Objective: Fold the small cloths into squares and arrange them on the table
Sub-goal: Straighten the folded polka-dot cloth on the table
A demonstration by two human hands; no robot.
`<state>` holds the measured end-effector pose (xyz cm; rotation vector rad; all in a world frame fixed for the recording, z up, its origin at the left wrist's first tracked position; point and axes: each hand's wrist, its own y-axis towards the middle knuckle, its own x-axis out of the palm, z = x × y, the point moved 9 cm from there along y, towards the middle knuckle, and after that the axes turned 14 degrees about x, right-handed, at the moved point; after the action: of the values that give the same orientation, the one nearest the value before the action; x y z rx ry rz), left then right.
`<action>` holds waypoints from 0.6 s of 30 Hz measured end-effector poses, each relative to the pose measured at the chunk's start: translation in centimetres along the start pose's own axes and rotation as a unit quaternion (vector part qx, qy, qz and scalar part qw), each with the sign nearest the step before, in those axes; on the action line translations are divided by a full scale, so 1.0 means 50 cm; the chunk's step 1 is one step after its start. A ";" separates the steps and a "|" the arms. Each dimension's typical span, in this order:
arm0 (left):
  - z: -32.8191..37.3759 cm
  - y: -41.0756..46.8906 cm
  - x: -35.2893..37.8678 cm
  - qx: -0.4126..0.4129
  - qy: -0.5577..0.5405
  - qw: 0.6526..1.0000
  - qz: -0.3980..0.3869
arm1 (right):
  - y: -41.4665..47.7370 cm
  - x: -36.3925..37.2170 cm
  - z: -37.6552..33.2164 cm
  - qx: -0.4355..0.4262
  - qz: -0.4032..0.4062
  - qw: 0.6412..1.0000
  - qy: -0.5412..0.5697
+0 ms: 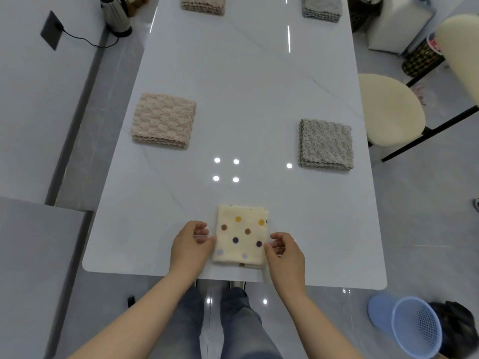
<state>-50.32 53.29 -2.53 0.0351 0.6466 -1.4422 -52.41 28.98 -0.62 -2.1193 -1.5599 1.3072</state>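
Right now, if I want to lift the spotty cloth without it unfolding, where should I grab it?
Probably by its two side edges, coming in from left and right. The spotty cloth lies flat in folded layers, with loose scalloped edges at the far end, so pinching all layers at the sides should keep it square. The left hand and right hand sit there.

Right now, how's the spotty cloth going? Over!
Left hand, right hand curled at side edges of cream polka-dot folded cloth, grip unclear. Cloth flat at front edge of glossy white table. Nothing in the way.
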 end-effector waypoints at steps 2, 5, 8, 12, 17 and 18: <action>-0.001 -0.012 0.004 0.003 0.008 1.000 -0.008 | -0.010 0.011 -0.005 -0.015 -0.028 0.999 -0.004; -0.010 -0.029 0.009 -0.001 0.036 0.999 -0.020 | -0.024 0.047 -0.009 -0.026 -0.091 0.995 -0.028; -0.030 -0.046 0.018 -0.014 0.074 0.997 -0.031 | -0.028 0.078 -0.008 -0.032 -0.128 0.989 -0.064; -0.047 -0.052 0.014 -0.024 0.105 0.994 0.002 | -0.019 0.090 -0.007 -0.043 -0.146 0.983 -0.107; -0.035 -0.062 0.016 -0.022 0.125 0.991 0.030 | -0.022 0.090 -0.012 -0.059 -0.176 0.975 -0.123; -0.032 -0.067 0.015 -0.020 0.119 0.992 0.036 | -0.023 0.087 -0.014 -0.060 -0.177 0.975 -0.119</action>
<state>-54.01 52.72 -2.97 0.2007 0.8607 -1.3655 -52.41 33.37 -1.78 -1.6831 -2.0471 1.4043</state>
